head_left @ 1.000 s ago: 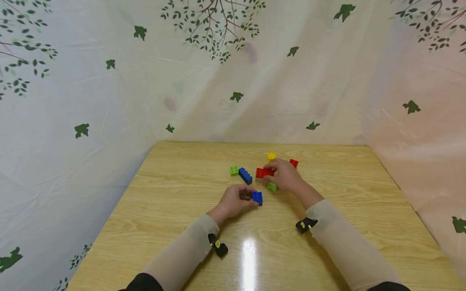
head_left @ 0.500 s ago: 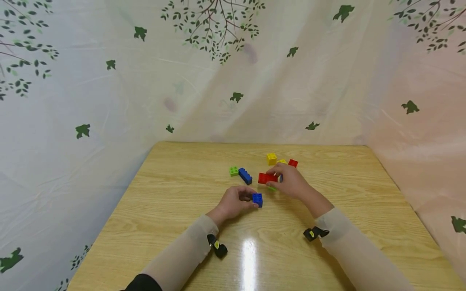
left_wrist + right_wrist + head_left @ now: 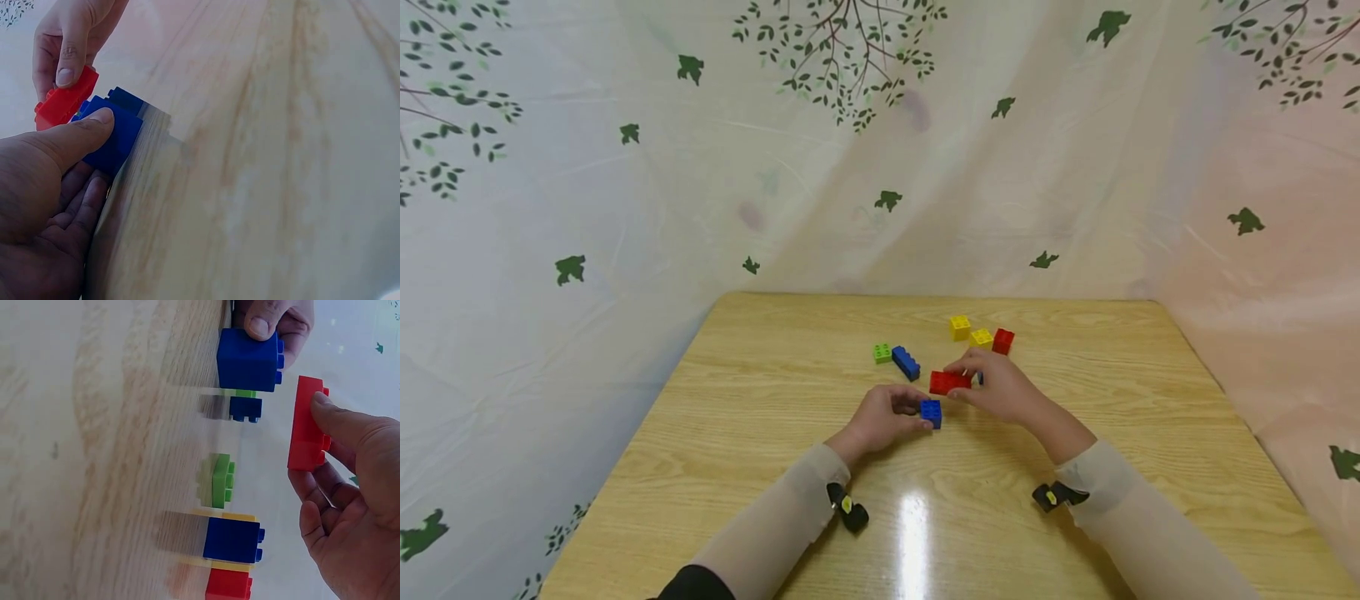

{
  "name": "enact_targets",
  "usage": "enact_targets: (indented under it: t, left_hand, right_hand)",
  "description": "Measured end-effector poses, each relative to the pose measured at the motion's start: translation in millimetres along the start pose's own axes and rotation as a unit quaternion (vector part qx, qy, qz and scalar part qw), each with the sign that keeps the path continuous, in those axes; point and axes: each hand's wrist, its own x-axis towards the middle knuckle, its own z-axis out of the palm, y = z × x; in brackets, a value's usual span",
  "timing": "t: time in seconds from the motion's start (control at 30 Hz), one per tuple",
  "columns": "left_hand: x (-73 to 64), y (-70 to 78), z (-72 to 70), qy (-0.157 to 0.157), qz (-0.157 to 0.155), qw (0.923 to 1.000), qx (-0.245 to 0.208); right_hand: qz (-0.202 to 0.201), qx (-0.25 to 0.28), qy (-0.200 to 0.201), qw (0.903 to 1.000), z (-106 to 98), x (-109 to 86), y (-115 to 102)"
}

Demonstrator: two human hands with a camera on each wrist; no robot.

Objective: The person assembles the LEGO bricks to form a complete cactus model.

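Observation:
My left hand [image 3: 883, 417] pinches a blue building brick [image 3: 931, 413] near the middle of the table, thumb on its near side. The brick stands studs up in the head view. Just beyond it, my right hand [image 3: 1003, 390] holds a longer red brick [image 3: 950, 382] by its right end, between thumb and fingers. The right wrist view shows this red brick [image 3: 303, 431] raised off the table, studs up, a gap away from the blue brick [image 3: 247, 362]. In the left wrist view the red brick [image 3: 65, 103] overlaps the blue one [image 3: 119, 140].
A lime green brick [image 3: 882, 353] and a long blue brick [image 3: 906, 363] lie beyond my left hand. Two yellow bricks [image 3: 959, 327] and a red brick [image 3: 1003, 341] sit farther back. A flat green brick [image 3: 220, 481] and another blue brick [image 3: 231, 539] stand below my right hand.
My right hand has drawn the red brick toward me, close to the blue brick. The yellow and red bricks behind have come into fuller view. My left hand has barely moved.

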Motion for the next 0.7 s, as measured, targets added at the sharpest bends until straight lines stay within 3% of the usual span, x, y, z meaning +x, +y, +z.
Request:
enact_targets:
  t: [0.7]
  left_hand:
    - [2.1,-4.1,-0.3,-0.01,0.001,0.9997,-0.021]
  right_hand:
    - [-0.041,0.008,-0.033,0.9986,14,-10.3,-4]
